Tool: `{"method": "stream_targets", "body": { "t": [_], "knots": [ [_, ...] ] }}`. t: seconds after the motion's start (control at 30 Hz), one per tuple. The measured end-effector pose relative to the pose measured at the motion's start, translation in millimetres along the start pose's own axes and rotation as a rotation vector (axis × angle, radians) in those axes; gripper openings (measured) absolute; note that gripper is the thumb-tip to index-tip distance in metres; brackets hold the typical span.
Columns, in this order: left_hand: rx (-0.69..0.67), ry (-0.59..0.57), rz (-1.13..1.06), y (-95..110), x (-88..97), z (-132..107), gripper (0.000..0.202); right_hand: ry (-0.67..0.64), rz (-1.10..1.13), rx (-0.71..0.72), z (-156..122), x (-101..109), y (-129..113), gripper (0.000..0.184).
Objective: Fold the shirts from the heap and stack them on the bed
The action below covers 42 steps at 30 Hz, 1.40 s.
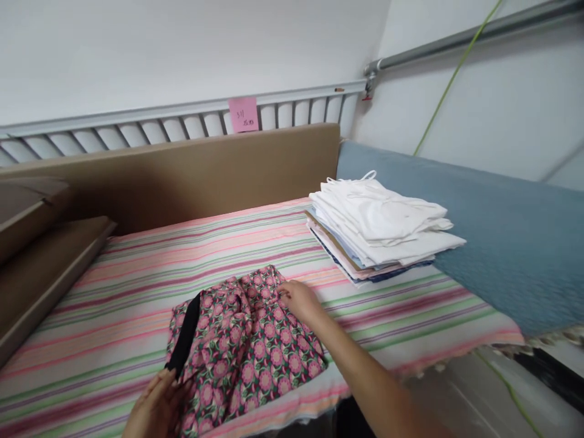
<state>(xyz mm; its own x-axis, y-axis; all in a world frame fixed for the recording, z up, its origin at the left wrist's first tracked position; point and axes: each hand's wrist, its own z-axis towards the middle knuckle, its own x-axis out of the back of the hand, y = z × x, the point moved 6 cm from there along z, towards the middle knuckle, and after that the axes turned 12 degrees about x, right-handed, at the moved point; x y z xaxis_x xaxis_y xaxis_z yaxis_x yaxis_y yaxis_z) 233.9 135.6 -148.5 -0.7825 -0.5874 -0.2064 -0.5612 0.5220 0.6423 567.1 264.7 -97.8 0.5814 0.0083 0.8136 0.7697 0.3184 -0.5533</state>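
Floral garment (267,347) lay on striped cloth (114,328) between left hand (152,401) and right hand (301,301); black band (186,334) slanted away from left fingertips, grip unclear; right pinched far right edge.

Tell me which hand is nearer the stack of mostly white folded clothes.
Right. The right hand is at the pink floral fabric garment, left of the stack; the left hand is farther left and nearer the viewer.
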Motion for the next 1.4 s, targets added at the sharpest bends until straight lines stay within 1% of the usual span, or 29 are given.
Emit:
{"method": "stream_targets", "body": {
  "t": [0.07,0.13,0.2,0.27,0.4,0.47,0.6,0.73,0.8,0.87,0.93,1.0,1.07,1.13,1.17,1.2,1.27,1.33,1.37,1.4],
  "knots": [
    [0.029,-0.079,-0.028,-2.6,-2.4,2.7,0.020,-0.054,-0.210,0.176,-1.4,-3.6,-21.3,0.035],
    [0.036,-0.095,-0.048,-1.7,-2.1,2.0,0.021,-0.097,-0.359,0.278,-0.1,-7.3,-37.0,0.034],
    [0.032,-0.109,-0.071,1.2,-3.2,-2.0,0.025,-0.144,-0.449,0.316,4.5,-8.2,-45.7,0.027],
    [0.004,-0.142,-0.083,6.5,-8.0,-9.6,0.029,-0.180,-0.499,0.327,9.6,-5.2,-50.2,0.023],
    [-0.131,-0.244,-0.053,23.5,-28.6,-31.7,0.032,-0.176,-0.527,0.390,8.2,2.9,-56.4,0.022],
    [-0.188,-0.278,-0.034,29.9,-41.8,-41.5,0.032,-0.185,-0.515,0.374,1.9,1.1,-53.9,0.022],
    [-0.217,-0.322,0.067,34.1,-70.1,-52.4,0.031,-0.218,-0.458,0.281,-10.4,-6.6,-44.9,0.027],
    [-0.234,-0.404,0.153,41.8,-95.1,-60.0,0.029,-0.182,-0.389,0.204,-14.9,-6.2,-47.2,0.028],
    [-0.242,-0.428,0.171,46.6,-104.5,-63.2,0.028,-0.158,-0.323,0.256,-17.2,-9.3,-55.8,0.029],
    [-0.243,-0.443,0.171,47.9,-114.4,-65.7,0.027,-0.161,-0.248,0.328,-19.8,-16.3,-63.8,0.030],
    [-0.251,-0.460,0.173,43.0,-127.8,-68.3,0.024,-0.193,-0.200,0.346,-20.5,-23.5,-64.7,0.028],
    [-0.283,-0.468,0.222,32.1,-145.4,-71.3,0.022,-0.221,-0.137,0.307,-18.1,-26.0,-57.9,0.026],
    [-0.352,-0.510,0.368,17.2,-165.7,-75.9,0.019,-0.208,0.040,0.257,-13.7,-22.0,-46.7,0.026],
    [-0.491,-0.554,0.610,4.3,-179.5,-80.9,0.026,-0.155,0.283,0.187,-9.5,-13.8,-30.8,0.027],
    [-0.579,-0.541,0.731,0.8,-179.9,-81.6,0.032,-0.123,0.391,0.153,-8.1,-9.4,-21.8,0.027],
    [-0.670,-0.491,0.829,0.3,-174.8,-79.9,0.036,-0.092,0.475,0.117,-7.3,-5.3,-12.3,0.026],
    [-0.823,-0.303,0.945,6.4,-151.2,-69.9,0.038,-0.030,0.587,0.014,-7.6,1.0,7.3,0.024],
    [-0.923,-0.112,1.013,12.0,-121.5,-54.6,0.039,0.033,0.658,-0.110,-9.3,4.8,23.9,0.027],
    [-0.973,-0.043,1.066,11.2,-109.5,-47.2,0.040,0.050,0.670,-0.173,-10.4,5.0,29.8,0.031],
    [-1.025,0.003,1.137,7.3,-101.3,-40.9,0.042,0.057,0.664,-0.219,-11.0,4.6,33.1,0.035]
  ]
}}
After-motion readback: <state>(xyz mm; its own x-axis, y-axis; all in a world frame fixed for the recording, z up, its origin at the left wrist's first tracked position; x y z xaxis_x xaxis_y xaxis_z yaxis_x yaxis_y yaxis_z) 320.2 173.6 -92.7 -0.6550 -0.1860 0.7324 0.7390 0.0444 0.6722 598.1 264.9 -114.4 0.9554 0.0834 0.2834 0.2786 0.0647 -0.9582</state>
